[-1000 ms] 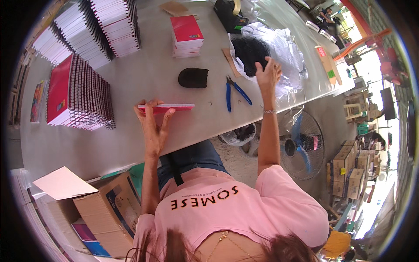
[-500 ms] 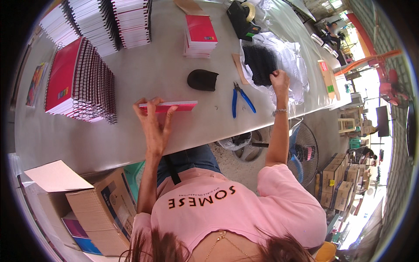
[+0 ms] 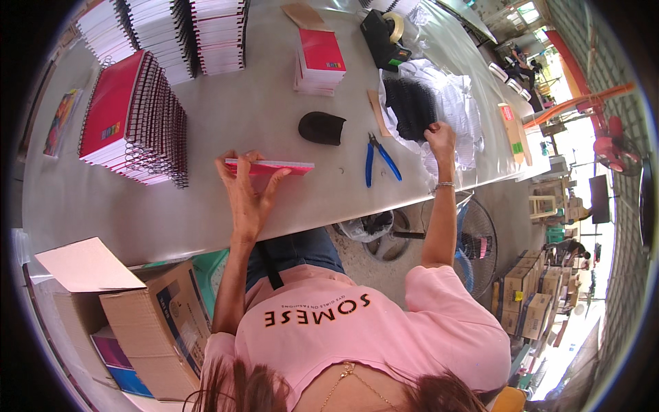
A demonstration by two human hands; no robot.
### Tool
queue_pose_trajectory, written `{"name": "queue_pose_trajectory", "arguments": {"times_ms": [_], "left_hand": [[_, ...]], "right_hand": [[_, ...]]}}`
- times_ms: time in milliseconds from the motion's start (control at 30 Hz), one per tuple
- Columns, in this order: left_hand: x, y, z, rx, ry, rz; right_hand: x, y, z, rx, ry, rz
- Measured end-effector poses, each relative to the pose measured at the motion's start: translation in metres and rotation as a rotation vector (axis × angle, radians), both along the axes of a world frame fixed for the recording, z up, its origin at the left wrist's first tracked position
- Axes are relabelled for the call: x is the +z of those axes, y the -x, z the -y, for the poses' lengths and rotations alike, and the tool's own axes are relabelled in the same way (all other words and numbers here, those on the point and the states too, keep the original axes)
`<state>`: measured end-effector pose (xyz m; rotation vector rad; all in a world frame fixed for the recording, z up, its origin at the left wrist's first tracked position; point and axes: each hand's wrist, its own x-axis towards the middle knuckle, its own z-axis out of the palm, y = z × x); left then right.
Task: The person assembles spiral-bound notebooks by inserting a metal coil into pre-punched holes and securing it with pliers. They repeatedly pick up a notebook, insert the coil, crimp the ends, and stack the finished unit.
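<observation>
My left hand grips a thin red-covered notebook, held on its long edge above the table with its white page edges up. No binding shows along it. At the right, my right hand pinches at the near edge of a pile of black binding coils, which lies on crumpled white wrapping. Its fingertips partly hide the coil they hold. Between the hands lie blue-handled cutters, jaws pointing away, and a black rounded holder.
Coil-bound red notebooks stand stacked at the left, with more stacks behind. A smaller red stack sits farther back, near a tape dispenser. An open carton stands at the lower left; a fan is below the table's right edge.
The view has shifted slightly. My left hand still holds the notebook in nearly the same pose, and my right hand stays at the edge of the coil pile.
</observation>
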<state>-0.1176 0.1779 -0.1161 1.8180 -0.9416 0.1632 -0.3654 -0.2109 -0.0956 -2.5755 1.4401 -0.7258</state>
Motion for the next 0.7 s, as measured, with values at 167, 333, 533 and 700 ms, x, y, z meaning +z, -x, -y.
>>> {"name": "queue_pose_trajectory", "arguments": {"times_ms": [167, 333, 533, 700], "left_hand": [[-0.001, 0.001, -0.001, 0.003, 0.006, -0.012], [0.000, 0.000, -0.001, 0.006, -0.001, 0.002], [0.000, 0.002, 0.000, 0.002, 0.008, 0.011], [-0.004, 0.000, -0.001, -0.006, -0.054, 0.009]], "right_hand": [[0.007, -0.003, -0.012, -0.082, -0.007, 0.100], [-0.003, -0.003, -0.009, -0.064, 0.068, 0.130], [-0.009, 0.013, 0.008, -0.061, 0.101, -0.113], [-0.013, 0.015, 0.017, -0.161, 0.087, 0.010]]}}
